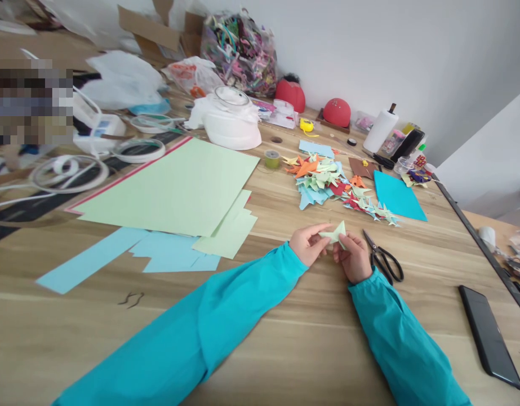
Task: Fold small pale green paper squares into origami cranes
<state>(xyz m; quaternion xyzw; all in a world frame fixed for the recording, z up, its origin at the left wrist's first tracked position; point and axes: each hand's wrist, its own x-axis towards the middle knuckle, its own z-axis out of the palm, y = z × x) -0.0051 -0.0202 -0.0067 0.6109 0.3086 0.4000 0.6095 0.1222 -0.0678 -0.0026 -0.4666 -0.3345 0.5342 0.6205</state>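
A small folded pale green paper piece (337,233), with pointed ends, is held between both hands above the table. My left hand (309,244) pinches its left end between thumb and fingers. At its right side, my right hand (353,255) grips it, the thumb lying on the front. Black-handled scissors (384,257) lie just right of my right hand. Beyond the hands is a pile of folded paper pieces (323,177) in orange, green, blue and red, many with sharp points.
Large green paper sheets (170,186) and light blue paper pieces (175,252) lie on the left. A turquoise sheet (399,195) is at the right, a black phone (490,335) near the right edge. Bags, a white cloth-like bundle (230,121) and a white bottle (381,131) stand at the back.
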